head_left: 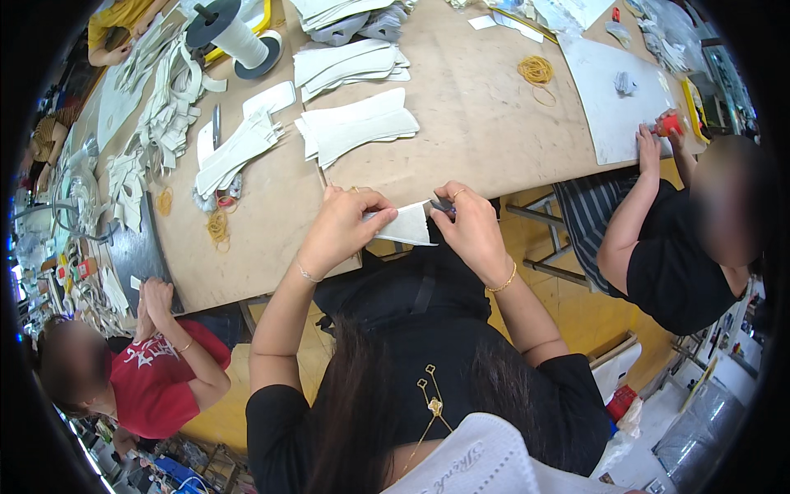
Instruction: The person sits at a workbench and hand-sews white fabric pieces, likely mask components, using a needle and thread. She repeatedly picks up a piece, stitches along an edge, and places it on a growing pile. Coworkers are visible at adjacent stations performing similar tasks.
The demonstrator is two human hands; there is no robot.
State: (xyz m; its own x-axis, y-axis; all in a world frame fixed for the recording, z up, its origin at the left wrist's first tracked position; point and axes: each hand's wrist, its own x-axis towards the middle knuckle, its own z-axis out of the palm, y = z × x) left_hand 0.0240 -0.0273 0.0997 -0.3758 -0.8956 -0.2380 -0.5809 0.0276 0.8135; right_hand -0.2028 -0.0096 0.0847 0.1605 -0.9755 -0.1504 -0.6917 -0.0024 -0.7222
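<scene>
My left hand [344,226] pinches a flat white cut piece [409,224] at its left end, just off the near edge of the wooden table [485,123]. My right hand [472,226] grips a small dark tool [443,207] against the right end of the same piece. Both hands are held over my lap, in front of the table edge. A stack of similar white pieces [358,125] lies on the table just beyond my hands.
More white stacks [350,66] and a pile [234,152] lie to the left, with a thread spool [234,37] and yellow rubber bands [536,69]. A person in black [675,247] sits at right, a person in red [164,370] at left.
</scene>
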